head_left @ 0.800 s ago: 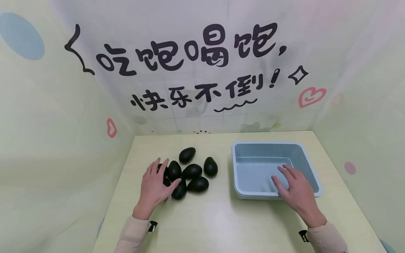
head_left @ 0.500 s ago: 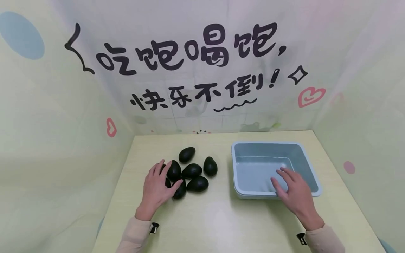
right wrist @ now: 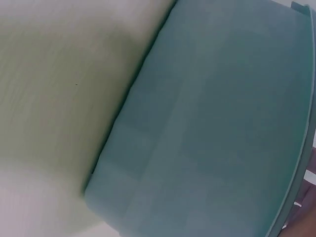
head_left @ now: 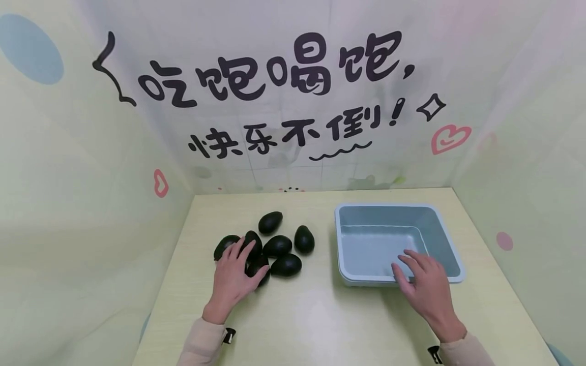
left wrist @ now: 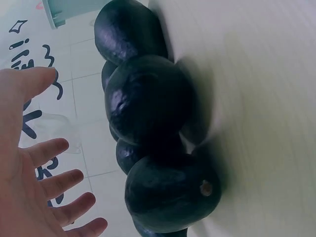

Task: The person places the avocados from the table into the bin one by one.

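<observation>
Several dark green avocados lie in a loose cluster on the left half of the table, among them a rear avocado (head_left: 270,222) and a right-hand avocado (head_left: 304,240). My left hand (head_left: 234,278) hovers over the cluster's near left side, fingers spread and relaxed, covering parts of the avocados below. In the left wrist view its fingers are straight, apart from the nearest avocado (left wrist: 168,192), whose stem end shows. Over the front rim of a light blue plastic bin (head_left: 375,249) hangs my right hand (head_left: 428,291), fingers loosely extended and holding nothing.
The pale wooden table (head_left: 316,320) runs back to a printed fabric backdrop (head_left: 293,173), with similar cloth on both sides. In the right wrist view the bin's outer wall (right wrist: 212,118) fills most of the frame. Nothing lies inside the bin.
My left hand has moved to the right and slightly nearer me over the avocados, uncovering the leftmost one. The right hand has drawn back slightly toward me. The avocados and bin stay put.
</observation>
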Demonstrator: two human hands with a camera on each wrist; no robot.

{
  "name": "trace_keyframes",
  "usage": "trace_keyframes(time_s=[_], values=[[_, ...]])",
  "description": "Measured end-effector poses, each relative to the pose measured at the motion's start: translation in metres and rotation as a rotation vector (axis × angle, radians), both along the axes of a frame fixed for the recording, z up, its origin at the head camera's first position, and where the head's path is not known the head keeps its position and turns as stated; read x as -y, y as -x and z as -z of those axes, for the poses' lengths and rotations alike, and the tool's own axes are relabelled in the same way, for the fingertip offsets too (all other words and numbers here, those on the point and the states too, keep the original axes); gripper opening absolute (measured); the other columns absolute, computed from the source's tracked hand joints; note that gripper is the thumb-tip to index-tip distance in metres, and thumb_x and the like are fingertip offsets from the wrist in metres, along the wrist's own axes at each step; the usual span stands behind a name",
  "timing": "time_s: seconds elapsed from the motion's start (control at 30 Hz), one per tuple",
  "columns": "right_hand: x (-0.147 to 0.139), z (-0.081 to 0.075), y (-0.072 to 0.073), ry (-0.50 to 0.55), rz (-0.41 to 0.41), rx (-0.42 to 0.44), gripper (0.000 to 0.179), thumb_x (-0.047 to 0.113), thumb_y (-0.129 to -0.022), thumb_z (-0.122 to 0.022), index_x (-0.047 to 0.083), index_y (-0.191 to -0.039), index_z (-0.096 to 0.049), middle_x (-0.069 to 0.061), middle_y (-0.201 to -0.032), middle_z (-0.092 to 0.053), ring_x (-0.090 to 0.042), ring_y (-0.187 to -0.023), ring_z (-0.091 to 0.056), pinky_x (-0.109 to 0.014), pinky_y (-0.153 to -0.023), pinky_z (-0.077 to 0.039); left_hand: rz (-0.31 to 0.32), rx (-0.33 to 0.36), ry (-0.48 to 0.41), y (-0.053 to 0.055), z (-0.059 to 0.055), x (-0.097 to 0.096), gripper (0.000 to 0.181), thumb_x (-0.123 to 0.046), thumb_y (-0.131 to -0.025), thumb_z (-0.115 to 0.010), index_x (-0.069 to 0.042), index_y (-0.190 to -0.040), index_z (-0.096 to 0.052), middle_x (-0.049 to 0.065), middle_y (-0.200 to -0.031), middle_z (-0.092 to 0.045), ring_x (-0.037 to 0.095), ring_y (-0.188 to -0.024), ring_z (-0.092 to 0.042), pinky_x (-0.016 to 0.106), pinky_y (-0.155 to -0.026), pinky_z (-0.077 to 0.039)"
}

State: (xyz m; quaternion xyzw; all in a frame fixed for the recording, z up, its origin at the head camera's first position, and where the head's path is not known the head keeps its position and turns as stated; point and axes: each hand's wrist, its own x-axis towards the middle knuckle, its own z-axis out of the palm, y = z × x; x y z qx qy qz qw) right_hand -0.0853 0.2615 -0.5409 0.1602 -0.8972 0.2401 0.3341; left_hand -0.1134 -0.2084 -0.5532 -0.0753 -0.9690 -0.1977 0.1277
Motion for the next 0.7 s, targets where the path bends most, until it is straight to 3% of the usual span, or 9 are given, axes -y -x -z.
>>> trace_keyframes(time_s=[0.17, 0.37, 0.7], values=[[-0.0020, 0.0027, -0.0051, 0.016, -0.040, -0.002, 0.037, 0.032, -0.098, -0.066, -0.002, -0.099, -0.079, -0.025, -0.111, -0.076, -0.046, -0.097, -0.071, -0.058, -0.087, -0.051, -0.005, 0.027, -0.002, -0.0014, 0.0031, -0.0019, 0.078, -0.055, -0.088, -0.079, -0.015, -0.151, -0.060, 0.023, -0.160, -0.050, 0.050, -0.143, -0.048, 0.070, -0.112, -0.043], [-0.0003, 0.0042, -0.0056, 0.040, -0.083, -0.075, 0.054, 0.045, -0.109, -0.054, -0.002, -0.097, -0.079, -0.022, -0.109, -0.076, -0.043, -0.096, -0.070, -0.052, -0.087, -0.047, -0.018, 0.085, -0.014, -0.0041, 0.0040, -0.0022, 0.078, -0.056, -0.088, -0.078, -0.015, -0.152, -0.059, 0.022, -0.162, -0.048, 0.049, -0.145, -0.045, 0.069, -0.114, -0.041], [-0.0007, 0.0084, -0.0039, 0.072, -0.136, -0.168, 0.043, 0.037, -0.106, -0.061, 0.004, -0.085, -0.078, -0.010, -0.091, -0.076, -0.032, -0.083, -0.068, -0.040, -0.080, -0.047, -0.012, 0.060, -0.021, -0.0058, 0.0091, -0.0031, 0.077, -0.052, -0.089, -0.080, -0.010, -0.150, -0.061, 0.026, -0.159, -0.050, 0.050, -0.143, -0.047, 0.067, -0.115, -0.041]])
